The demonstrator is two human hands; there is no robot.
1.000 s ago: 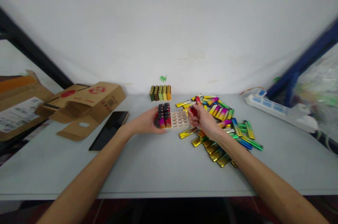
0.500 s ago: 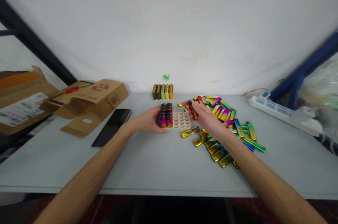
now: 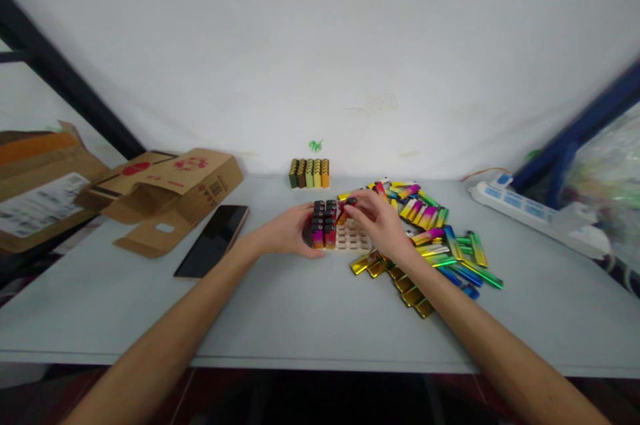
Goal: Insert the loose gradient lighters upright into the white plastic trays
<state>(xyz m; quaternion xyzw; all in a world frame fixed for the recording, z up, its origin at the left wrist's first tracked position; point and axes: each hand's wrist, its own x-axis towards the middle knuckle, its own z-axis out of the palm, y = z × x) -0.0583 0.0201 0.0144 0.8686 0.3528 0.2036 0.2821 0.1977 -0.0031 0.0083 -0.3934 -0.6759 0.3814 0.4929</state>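
A pale tray (image 3: 354, 238) with rows of holes lies on the table. Two rows of upright lighters (image 3: 325, 225) with black tops and pink-to-red bodies fill its left side. My left hand (image 3: 294, 231) is wrapped around that left end, thumb at the front and fingers behind. Over the tray's holes, my right hand (image 3: 377, 218) pinches one red lighter (image 3: 343, 215) by its black top, tilted, just right of the standing rows. Beside and under my right forearm spreads a loose pile of shiny lighters (image 3: 425, 218) in gold, green, blue and pink.
A block of upright gold-topped lighters (image 3: 309, 173) stands by the wall. To the left lie a dark phone (image 3: 213, 241), an opened cardboard box (image 3: 190, 178) and a brown parcel (image 3: 45, 191). A white power strip (image 3: 540, 215) is at the right.
My right hand has moved left from the pile with the lighter, to above the tray. The tray and my left hand have shifted slightly right and nearer.
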